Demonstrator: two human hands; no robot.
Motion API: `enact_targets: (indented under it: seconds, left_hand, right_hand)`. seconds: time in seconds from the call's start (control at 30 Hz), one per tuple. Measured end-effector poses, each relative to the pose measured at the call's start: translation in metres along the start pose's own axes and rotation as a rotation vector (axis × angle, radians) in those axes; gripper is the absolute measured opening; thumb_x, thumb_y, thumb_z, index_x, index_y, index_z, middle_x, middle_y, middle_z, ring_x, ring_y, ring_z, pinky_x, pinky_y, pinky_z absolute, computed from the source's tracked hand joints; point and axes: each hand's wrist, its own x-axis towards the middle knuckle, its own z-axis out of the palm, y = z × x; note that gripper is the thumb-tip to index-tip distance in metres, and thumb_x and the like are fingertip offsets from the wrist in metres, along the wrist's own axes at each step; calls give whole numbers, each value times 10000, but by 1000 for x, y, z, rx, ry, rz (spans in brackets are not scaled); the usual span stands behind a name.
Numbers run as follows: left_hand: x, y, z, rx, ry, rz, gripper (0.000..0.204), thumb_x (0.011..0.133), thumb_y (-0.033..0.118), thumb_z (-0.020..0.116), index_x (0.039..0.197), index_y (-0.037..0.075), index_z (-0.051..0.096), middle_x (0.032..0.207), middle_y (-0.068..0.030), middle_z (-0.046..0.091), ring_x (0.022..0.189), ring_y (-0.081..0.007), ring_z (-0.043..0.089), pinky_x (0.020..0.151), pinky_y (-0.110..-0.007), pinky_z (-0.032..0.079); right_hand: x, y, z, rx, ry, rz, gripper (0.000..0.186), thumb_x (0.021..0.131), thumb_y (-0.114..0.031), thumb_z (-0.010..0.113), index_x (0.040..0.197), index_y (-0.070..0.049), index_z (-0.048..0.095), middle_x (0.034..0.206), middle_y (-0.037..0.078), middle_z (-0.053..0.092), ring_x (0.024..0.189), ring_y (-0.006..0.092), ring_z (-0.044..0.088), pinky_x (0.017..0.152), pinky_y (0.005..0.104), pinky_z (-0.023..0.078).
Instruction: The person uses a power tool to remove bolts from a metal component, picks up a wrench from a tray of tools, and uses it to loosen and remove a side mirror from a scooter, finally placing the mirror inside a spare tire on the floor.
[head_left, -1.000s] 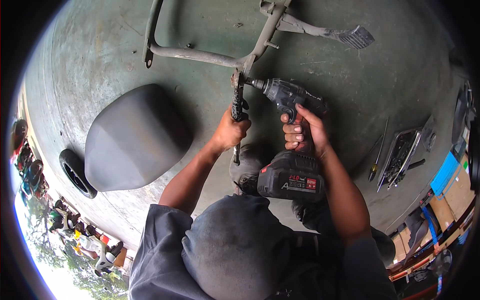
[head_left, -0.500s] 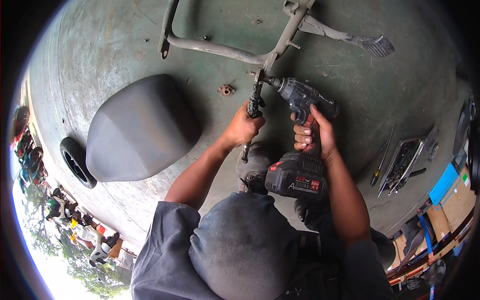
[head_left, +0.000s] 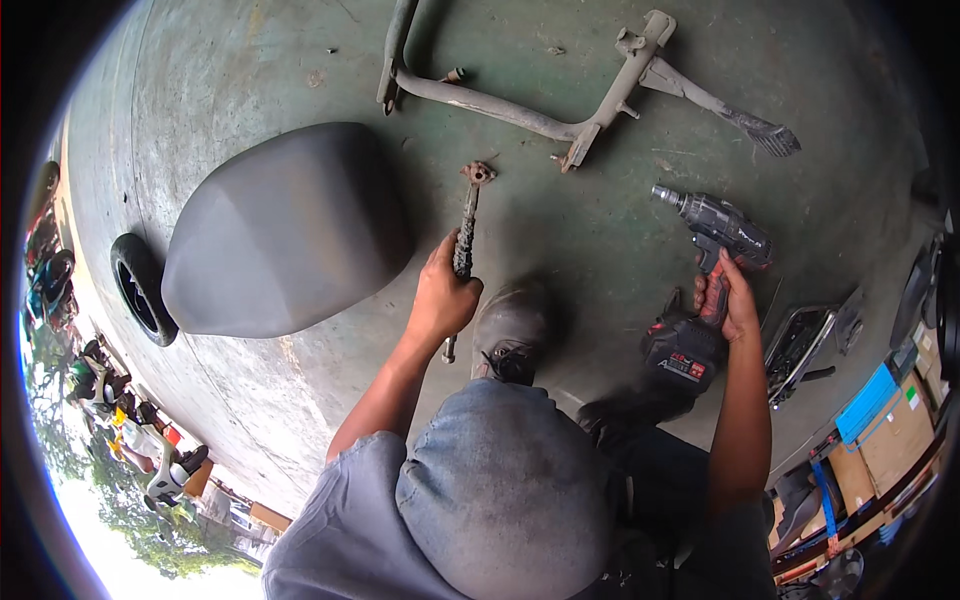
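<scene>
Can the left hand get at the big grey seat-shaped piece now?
Probably yes: the grey piece lies beside the left hand, only floor between, though its grip is closed around a dark bar.

One black-and-red cordless driver (head_left: 728, 228), one grimy dark metal rod (head_left: 464, 245), one bent grey tubular metal stand (head_left: 490, 103), one grey faceted cover (head_left: 290, 230), one loose black round tyre (head_left: 152, 268).

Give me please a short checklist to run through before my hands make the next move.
1. Rod held in left grip: ok, fingers wrapped around it.
2. Driver held in right grip: ok, by its handle.
3. Driver clear of stand: ok, floor shows between them.
4. Rod clear of boot: ok, a gap shows.
5. Rod clear of rusty part: cannot tell, they overlap in this view.
</scene>
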Motion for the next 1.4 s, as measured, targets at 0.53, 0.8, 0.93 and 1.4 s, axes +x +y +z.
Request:
enact_targets:
  seconds: [0.53, 0.8, 0.93, 1.4]
  left_hand:
    - [71, 24, 12, 225, 524, 509, 426, 700, 131, 754, 1092, 74, 595, 999, -126, 563, 857, -260, 617, 758, -372, 511]
    - [81, 25, 9, -124, 428, 456, 318, 827, 124, 671, 1116, 1, 616, 1029, -142, 635, 810, -210, 665, 760, -312, 531]
    - [61, 39, 2, -865, 136, 308, 360, 923, 120, 569, 1203, -100, 517, 1135, -175, 609, 912, -230, 651, 839, -337, 525]
    - [1, 88, -7, -781, 216, 628, 385, 831, -76, 609, 1204, -79, 516, 1072, -151, 649, 983, -190, 632, 880, -316, 505]
  right_hand:
    - [-16, 48, 79, -985, 826, -986, 179, 753, -112, 631, 920, -72, 581, 894, 65, 568, 889, 257, 567, 861, 459, 402]
    - [35, 31, 140, -885, 308, -1013, 219, 772, -45, 633, 991, -45, 626, 928, 98, 640, 891, 249, 591, 829, 352, 455]
    - [63, 19, 167, -648, 222, -856, 247, 810, -85, 644, 1045, -11, 623, 916, 109, 671, 815, 219, 634, 750, 326, 496]
    - [94, 22, 187, -392, 120, -865, 228, 842, -126, 664, 993, 35, 608, 830, 101, 678, 710, 134, 633, 640, 270, 490]
